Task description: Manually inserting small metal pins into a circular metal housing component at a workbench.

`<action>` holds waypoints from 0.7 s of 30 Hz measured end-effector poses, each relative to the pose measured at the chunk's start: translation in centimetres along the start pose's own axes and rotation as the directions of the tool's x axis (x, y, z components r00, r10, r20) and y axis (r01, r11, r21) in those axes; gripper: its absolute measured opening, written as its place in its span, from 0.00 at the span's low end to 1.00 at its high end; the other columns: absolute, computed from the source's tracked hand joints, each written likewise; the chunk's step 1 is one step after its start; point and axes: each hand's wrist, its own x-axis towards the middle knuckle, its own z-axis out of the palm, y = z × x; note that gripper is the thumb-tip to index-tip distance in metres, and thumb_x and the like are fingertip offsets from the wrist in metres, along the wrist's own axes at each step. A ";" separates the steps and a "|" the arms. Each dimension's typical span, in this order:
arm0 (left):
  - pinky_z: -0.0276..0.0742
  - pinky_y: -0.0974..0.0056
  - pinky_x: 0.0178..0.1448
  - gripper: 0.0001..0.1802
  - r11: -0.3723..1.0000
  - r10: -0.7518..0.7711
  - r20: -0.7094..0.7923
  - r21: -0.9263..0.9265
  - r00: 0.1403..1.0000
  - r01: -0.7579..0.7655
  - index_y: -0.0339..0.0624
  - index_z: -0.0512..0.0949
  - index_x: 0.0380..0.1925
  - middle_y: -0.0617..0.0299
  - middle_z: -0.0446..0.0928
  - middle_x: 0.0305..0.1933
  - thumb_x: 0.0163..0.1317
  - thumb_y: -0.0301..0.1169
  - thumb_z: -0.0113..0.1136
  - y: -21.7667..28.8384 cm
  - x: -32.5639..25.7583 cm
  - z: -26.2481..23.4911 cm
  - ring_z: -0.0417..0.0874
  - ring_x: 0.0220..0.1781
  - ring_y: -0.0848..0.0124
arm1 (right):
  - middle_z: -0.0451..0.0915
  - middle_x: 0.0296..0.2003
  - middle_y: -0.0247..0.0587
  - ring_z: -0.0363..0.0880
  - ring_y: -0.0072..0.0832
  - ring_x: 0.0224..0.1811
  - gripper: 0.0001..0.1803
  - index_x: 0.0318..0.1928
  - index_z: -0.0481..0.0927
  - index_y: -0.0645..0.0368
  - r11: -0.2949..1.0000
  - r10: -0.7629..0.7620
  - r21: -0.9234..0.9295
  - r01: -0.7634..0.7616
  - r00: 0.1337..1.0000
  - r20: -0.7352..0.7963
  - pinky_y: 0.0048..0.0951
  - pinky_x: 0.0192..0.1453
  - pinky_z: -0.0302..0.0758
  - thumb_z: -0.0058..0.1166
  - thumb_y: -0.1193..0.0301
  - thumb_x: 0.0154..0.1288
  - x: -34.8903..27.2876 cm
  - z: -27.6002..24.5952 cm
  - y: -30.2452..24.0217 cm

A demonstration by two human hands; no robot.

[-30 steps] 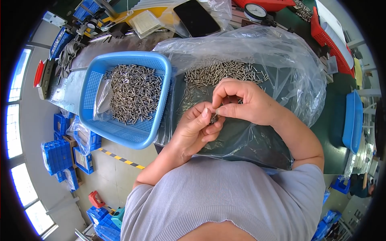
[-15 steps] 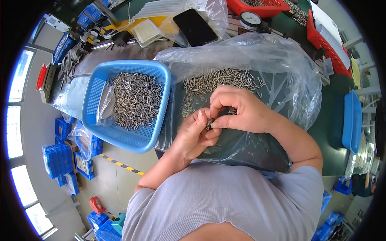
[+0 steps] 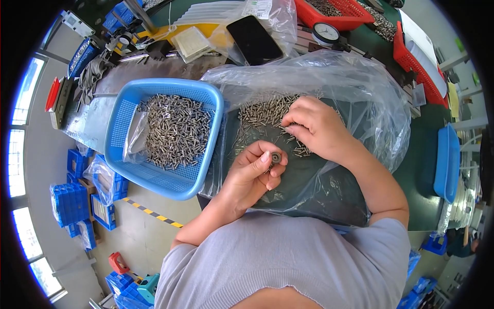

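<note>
My left hand (image 3: 251,171) is closed around a small, dark, round metal piece with a hole in its face (image 3: 276,157), held between thumb and fingers. My right hand (image 3: 321,131) is beyond it to the right, fingertips pinched together over the small metal pins. Whatever sits between those fingertips is too small to make out. A pile of metal pins (image 3: 260,113) lies on a clear plastic sheet (image 3: 339,193), with a smaller cluster of pins (image 3: 301,150) just under the right hand. To the left, a blue plastic basket (image 3: 119,147) holds many similar pins (image 3: 177,134) and a clear bag.
A black phone (image 3: 254,40) lies on plastic at the back, beside a dial gauge (image 3: 325,33). Red baskets (image 3: 350,21) stand at the back right. A blue tray (image 3: 446,162) is at the table's right edge. Blue crates (image 3: 70,203) are stacked on the floor at left.
My right hand has moved away from the left hand, up and to the right over the pins. The round piece stays in my left hand, its holed face now visible.
</note>
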 end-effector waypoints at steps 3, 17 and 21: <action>0.66 0.71 0.32 0.12 1.000 -0.007 0.013 -0.015 1.000 0.007 0.42 0.72 0.40 0.57 0.74 0.39 0.65 0.37 0.58 0.0 -0.1 -0.2 0.69 0.32 0.76 | 0.73 0.31 0.36 0.74 0.36 0.38 0.07 0.30 0.78 0.58 0.991 -0.045 -0.123 0.046 0.999 0.004 0.37 0.43 0.71 0.62 0.75 0.47 0.2 0.7 0.2; 0.64 0.71 0.32 0.11 1.000 -0.003 0.008 0.007 1.000 0.003 0.45 0.73 0.40 0.59 0.74 0.39 0.64 0.38 0.59 -0.2 -0.1 -0.3 0.68 0.31 0.77 | 0.72 0.30 0.35 0.73 0.36 0.38 0.09 0.27 0.78 0.56 0.989 -0.048 -0.142 0.052 0.998 0.031 0.37 0.44 0.70 0.65 0.72 0.43 0.1 1.0 -0.5; 0.63 0.72 0.31 0.12 1.000 0.004 0.002 0.002 1.000 -0.004 0.44 0.73 0.40 0.58 0.74 0.38 0.65 0.39 0.58 -0.1 -0.1 -0.3 0.68 0.31 0.77 | 0.73 0.29 0.36 0.74 0.38 0.37 0.08 0.28 0.77 0.57 0.979 -0.055 -0.192 0.065 0.997 0.056 0.38 0.42 0.71 0.64 0.73 0.45 0.1 1.5 -0.4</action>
